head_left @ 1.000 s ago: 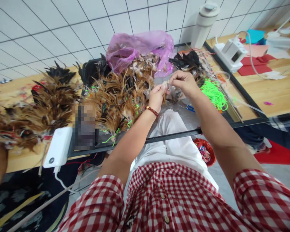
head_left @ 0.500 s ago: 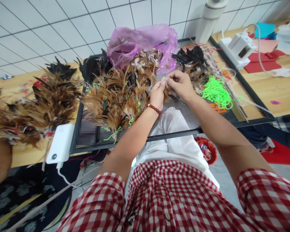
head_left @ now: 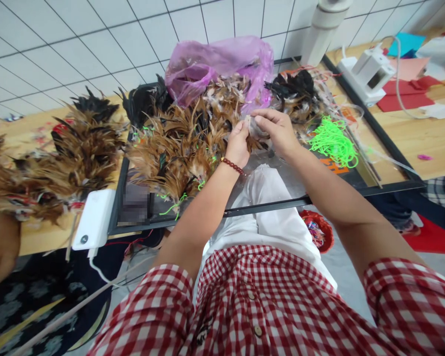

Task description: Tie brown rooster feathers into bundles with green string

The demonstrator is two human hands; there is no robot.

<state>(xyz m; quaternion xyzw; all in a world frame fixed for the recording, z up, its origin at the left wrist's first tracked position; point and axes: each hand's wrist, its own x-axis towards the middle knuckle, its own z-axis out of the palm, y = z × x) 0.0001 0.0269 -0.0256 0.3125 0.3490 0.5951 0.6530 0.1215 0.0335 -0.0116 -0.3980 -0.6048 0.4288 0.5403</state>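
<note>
The big black-edged tray (head_left: 267, 201) lay in front of you, its near edge over your lap. On it sat a wide heap of brown feathers (head_left: 181, 133), mostly to the left of your hands. A purple plastic bag (head_left: 222, 55) stood behind the heap, by the tiled wall, and a loose pile of bright green string (head_left: 333, 141) lay on the tray past your right arm. Your two hands met near the middle. Your left hand (head_left: 239, 142) was closed, with its thumb and finger pinching a small pale tuft (head_left: 258, 130). Your right hand (head_left: 281, 132) was the one that had just changed: its fingers had come out straighter, and more of the grey fluff now showed under them. That meant the tuft was still being worked on in the air, not put down. The right thumb and pointing finger were only a little apart, but I cannot tell if they gripped it. The tuft hung between your hands, above the tray. Its long way seemed to slant, with the narrow end up at your left fingertips and the fluffy end to the right and toward you, though blur hid the exact tip.
</note>
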